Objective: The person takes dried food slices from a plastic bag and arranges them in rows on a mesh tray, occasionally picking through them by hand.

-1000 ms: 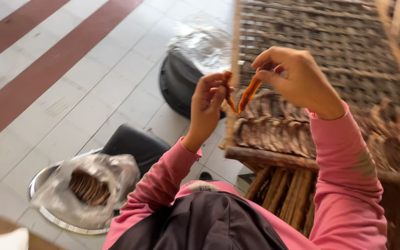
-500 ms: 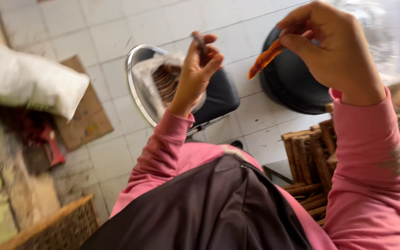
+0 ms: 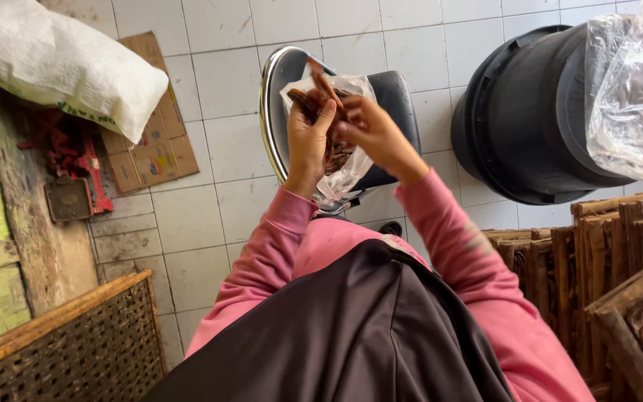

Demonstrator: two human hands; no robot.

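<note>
A thin reddish-brown strip (image 3: 327, 88) is pinched in the left hand (image 3: 308, 141), fingers closed on it, above a plastic-lined metal bowl (image 3: 273, 97); the right hand (image 3: 370, 130) is curled beside it, its grip unclear. Light, brittle-looking: best held mid-length, gently

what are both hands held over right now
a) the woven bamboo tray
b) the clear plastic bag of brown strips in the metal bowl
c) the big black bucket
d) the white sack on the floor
b: the left hand and the right hand meet above the clear plastic bag of brown strips, which sits in the metal bowl; the black bucket stands apart to the right.
</note>
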